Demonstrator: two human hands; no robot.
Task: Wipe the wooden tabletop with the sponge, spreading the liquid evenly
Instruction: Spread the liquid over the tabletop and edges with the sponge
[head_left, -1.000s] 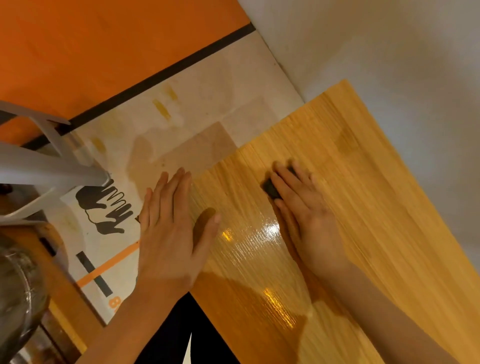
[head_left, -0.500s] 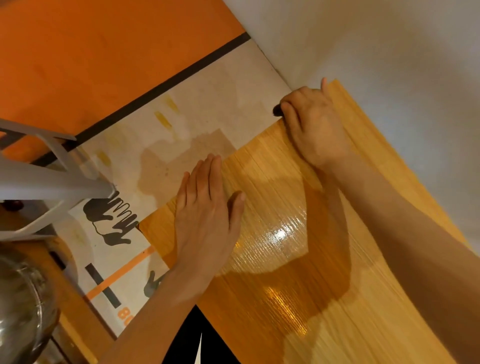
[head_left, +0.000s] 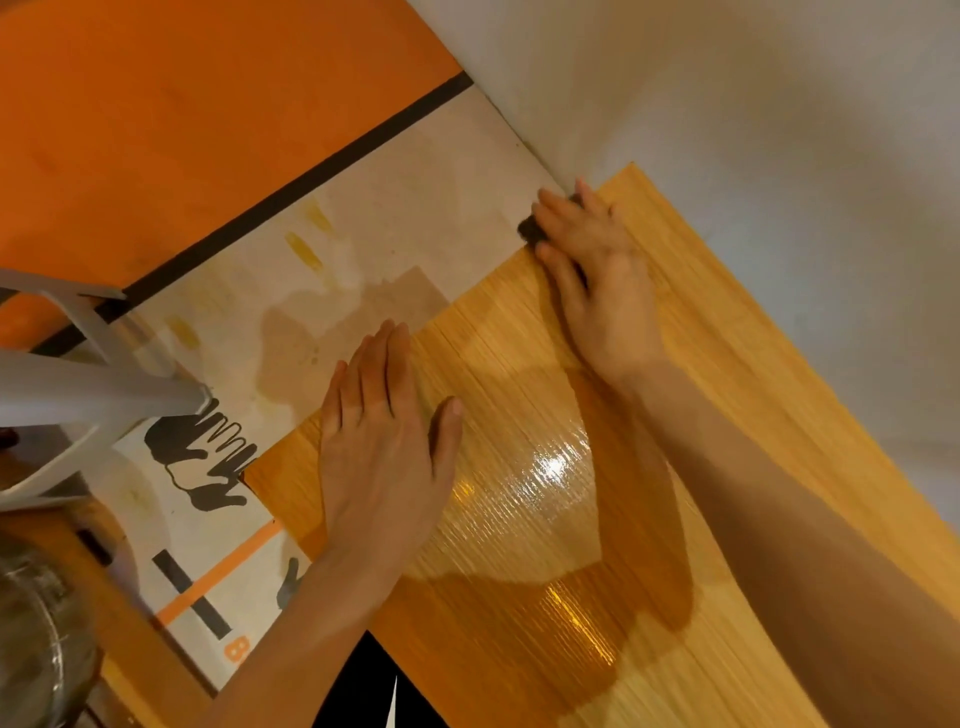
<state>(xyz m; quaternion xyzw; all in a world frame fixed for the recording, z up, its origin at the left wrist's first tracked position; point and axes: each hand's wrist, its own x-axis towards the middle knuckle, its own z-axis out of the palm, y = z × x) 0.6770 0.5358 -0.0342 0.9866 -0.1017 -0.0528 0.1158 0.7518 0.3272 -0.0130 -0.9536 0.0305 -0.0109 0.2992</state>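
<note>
At the tabletop's far left corner, a small dark sponge, mostly hidden, pinned flat under the spread fingers of the right hand. Near that corner, dry, matte, fine-grained wood; toward the middle, a glossy wet sheen with bright glints. On the tabletop's left edge, the left hand, open, palm down, holding nothing. Left of the tabletop, a pale printed sheet with black hand shapes, then orange floor; beyond the far edge, a plain white wall.
</note>
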